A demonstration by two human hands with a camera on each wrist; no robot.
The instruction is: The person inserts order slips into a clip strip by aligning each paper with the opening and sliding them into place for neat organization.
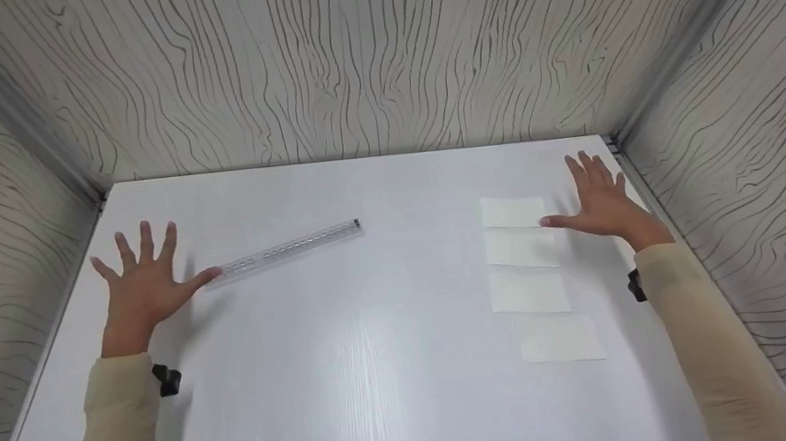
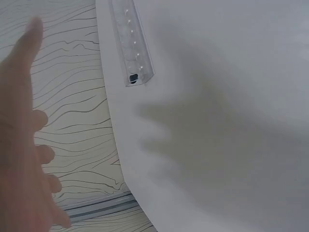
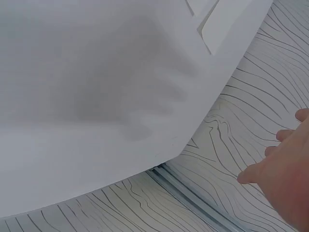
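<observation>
My left hand point(image 1: 142, 290) is held over the left side of the white table point(image 1: 385, 414), fingers spread and straight. Its thumb tip overlaps the near end of a long, narrow clear plastic case point(image 1: 292, 248) in the head view. The left wrist view shows a row of clear round shapes inside this case point(image 2: 133, 46) and a dark spot at one end. On the right, my right hand point(image 1: 606, 211) has its fingers extended, thumb pointing left over the edge of the topmost pale card point(image 1: 512, 211). Both hands hold nothing and cast shadows on the tabletop.
Below the topmost card, more pale cards point(image 1: 527, 290) run in a column toward me; the lowest card point(image 1: 562, 339) sits slightly right of the others. Wood-patterned panels point(image 1: 345, 56) stand behind and at both sides of the table, with metal rails point(image 1: 696, 23) at the corners.
</observation>
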